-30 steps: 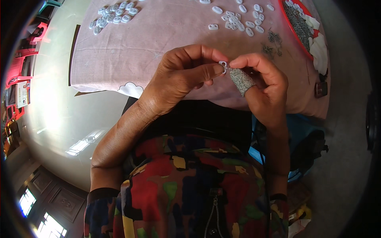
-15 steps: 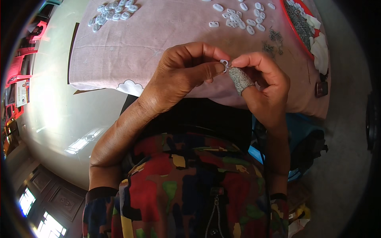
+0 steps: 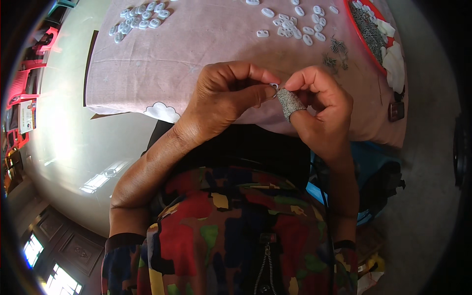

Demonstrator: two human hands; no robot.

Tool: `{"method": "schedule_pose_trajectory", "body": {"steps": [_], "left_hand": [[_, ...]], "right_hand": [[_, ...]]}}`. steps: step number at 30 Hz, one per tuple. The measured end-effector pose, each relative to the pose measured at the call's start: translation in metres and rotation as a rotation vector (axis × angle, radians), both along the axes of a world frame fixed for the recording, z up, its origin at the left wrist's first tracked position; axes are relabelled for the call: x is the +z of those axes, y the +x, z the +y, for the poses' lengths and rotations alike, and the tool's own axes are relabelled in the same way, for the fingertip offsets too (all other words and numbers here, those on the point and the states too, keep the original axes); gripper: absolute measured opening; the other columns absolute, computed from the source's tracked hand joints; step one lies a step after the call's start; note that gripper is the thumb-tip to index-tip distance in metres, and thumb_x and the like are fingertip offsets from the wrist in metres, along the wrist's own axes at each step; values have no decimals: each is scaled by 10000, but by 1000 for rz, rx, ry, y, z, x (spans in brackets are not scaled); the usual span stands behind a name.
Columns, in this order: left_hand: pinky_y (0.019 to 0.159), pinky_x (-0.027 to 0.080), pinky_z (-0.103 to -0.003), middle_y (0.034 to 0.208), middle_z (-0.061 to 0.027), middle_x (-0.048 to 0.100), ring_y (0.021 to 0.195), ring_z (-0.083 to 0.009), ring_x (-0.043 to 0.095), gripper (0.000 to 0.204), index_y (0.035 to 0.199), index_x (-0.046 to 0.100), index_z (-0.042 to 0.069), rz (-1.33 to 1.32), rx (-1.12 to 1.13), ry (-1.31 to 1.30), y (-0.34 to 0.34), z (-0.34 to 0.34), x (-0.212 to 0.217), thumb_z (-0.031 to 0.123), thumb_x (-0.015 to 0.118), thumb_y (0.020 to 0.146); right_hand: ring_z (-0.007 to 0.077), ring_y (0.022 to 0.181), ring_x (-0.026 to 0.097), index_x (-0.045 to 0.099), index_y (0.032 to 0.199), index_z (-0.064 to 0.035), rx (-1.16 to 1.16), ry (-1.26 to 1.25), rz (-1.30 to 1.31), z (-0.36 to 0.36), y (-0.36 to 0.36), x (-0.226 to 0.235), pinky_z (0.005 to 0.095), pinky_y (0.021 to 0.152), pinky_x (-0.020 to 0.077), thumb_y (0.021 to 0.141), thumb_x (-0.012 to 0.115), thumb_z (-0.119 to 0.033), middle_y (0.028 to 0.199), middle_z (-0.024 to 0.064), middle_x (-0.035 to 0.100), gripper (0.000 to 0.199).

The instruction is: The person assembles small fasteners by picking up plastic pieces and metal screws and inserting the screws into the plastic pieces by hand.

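Between thumb and index finger, my left hand (image 3: 219,101) pinches a small white plastic piece with a hole (image 3: 274,86). My right hand (image 3: 327,105) meets it from the right, its thumb in a grey speckled finger sleeve (image 3: 291,104). Its thumb and index finger are closed right beside the piece; whatever they hold is too small to make out. Both hands are above the near edge of the cloth-covered table. Beyond them lie loose white oval pieces (image 3: 308,40) and a little heap of thin grey metal bits (image 3: 338,46).
A pile of pale oval pieces (image 3: 143,23) sits at the far left of the pink tablecloth (image 3: 147,64). At the far right, a red basin (image 3: 366,44) holds many grey metal bits and white cloth. A small dark object (image 3: 396,111) rests by the right table edge.
Both hands have come slightly nearer to my body and a little left. The right thumb has closed in on the white piece, which stays in my left fingers.
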State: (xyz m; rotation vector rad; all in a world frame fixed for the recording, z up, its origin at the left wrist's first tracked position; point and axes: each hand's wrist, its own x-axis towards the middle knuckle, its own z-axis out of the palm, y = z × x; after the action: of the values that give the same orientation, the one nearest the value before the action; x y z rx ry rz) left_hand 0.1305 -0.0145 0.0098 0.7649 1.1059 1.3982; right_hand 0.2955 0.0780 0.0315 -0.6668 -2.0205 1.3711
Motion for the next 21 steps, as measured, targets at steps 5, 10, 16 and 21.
{"method": "schedule_pose_trajectory", "body": {"steps": [5, 10, 16, 21], "left_hand": [[696, 470, -199, 843, 6, 662, 747, -42, 559, 136, 1014, 701, 0, 13, 23, 1, 0, 0, -1, 35, 677, 884], [693, 465, -201, 848, 14, 659, 747, -41, 551, 149, 1022, 701, 6, 1, 9, 7, -4, 1, -5, 50, 688, 881], [676, 440, -183, 857, 24, 653, 733, -33, 537, 164, 1037, 695, 30, -27, -43, -5, -8, 1, 1, 79, 691, 881], [653, 415, -164, 860, 34, 648, 722, -27, 532, 172, 1042, 691, 49, -23, -76, -53, -11, -1, 2, 101, 697, 878]], "right_hand": [[32, 695, 549, 590, 895, 14, -2, -34, -36, -3, -2, 2, 186, 599, 454, 746, 613, 116, 779, 14, 609, 182], [36, 721, 555, 588, 900, 19, 17, -96, 11, 2, -4, -2, 185, 627, 464, 750, 607, 113, 809, 16, 605, 179], [42, 767, 564, 599, 946, 26, 42, -132, 8, 4, 2, 0, 195, 689, 471, 769, 595, 101, 840, 20, 614, 192], [46, 762, 570, 611, 927, 22, 38, -69, -47, 2, 3, -3, 190, 657, 454, 805, 589, 67, 817, 27, 627, 132]]}}
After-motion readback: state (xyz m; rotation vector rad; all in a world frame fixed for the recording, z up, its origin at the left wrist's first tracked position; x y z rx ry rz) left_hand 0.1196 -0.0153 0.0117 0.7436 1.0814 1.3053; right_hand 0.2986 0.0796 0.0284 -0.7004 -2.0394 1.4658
